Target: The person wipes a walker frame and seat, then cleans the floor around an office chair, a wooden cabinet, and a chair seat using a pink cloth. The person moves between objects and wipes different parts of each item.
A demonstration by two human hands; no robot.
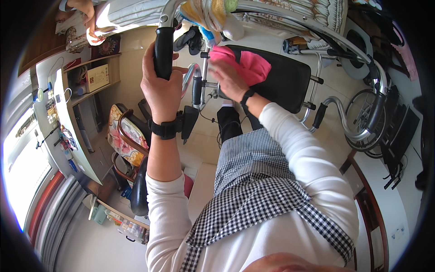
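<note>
My left hand (161, 85) is wrapped around a black grip (163, 52) on the metal tube frame (346, 42) of a walker. A black strap with a black block on it circles my left wrist. My right hand (229, 76), slightly blurred, is over the left edge of a bright pink cloth (255, 69); whether its fingers pinch the cloth is hidden. The cloth lies crumpled on the walker's black seat (287, 81). Several colourful towels (212, 17) hang from the frame's top bar beyond my hands.
Another person's hand (83, 13) is at the upper left by a bed (292, 17). Dark slippers (190, 40) lie on the floor. A chair with a floral cushion (127, 136) stands left. A wheelchair wheel (363, 119) is at right. Cables hang near my legs.
</note>
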